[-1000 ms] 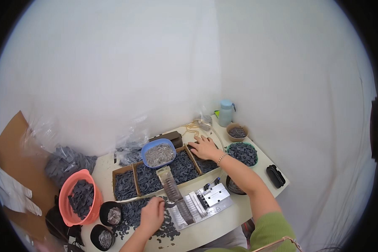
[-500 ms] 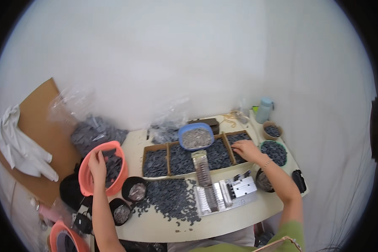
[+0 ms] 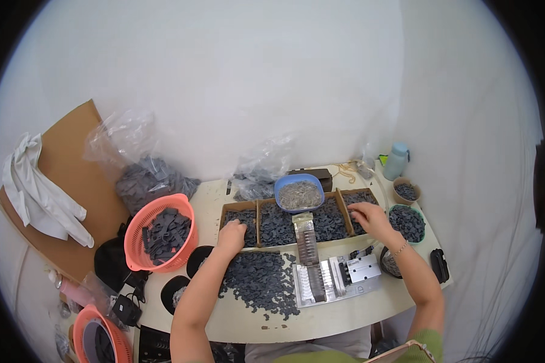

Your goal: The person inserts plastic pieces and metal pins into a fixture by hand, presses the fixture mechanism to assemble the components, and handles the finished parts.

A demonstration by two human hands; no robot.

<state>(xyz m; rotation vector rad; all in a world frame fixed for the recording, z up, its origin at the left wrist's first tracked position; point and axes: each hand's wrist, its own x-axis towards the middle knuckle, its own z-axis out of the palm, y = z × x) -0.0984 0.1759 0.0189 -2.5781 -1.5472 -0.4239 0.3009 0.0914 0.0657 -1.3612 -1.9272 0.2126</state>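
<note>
My left hand (image 3: 231, 237) is over the leftmost compartment of a long divided cardboard box (image 3: 284, 248), its fingers curled down at the small dark grey pieces (image 3: 248, 221). Whatever those fingers hold is hidden. At the rightmost compartment, my right hand (image 3: 372, 220) has its fingertips drawn together among similar pieces; anything between them is too small to make out. Below the box lies a spread of loose dark grey pieces (image 3: 257, 278). Beside it stands a metal fixture (image 3: 339, 281) with a ribbed metal track (image 3: 306, 240) leaning up toward a blue bowl (image 3: 300, 193) of small silvery parts.
A coral basket (image 3: 191, 233) of dark grey pieces stands left. Near it are black bowls (image 3: 174, 291), partly behind my left forearm. Bowls of pieces (image 3: 407, 224) and a light blue bottle (image 3: 397, 160) stand right. Plastic bags (image 3: 154, 175) of grey material lie behind.
My left hand has left the coral basket and moved right to the box's leftmost compartment. My right hand stays at the rightmost compartment. The whole view has shifted slightly.
</note>
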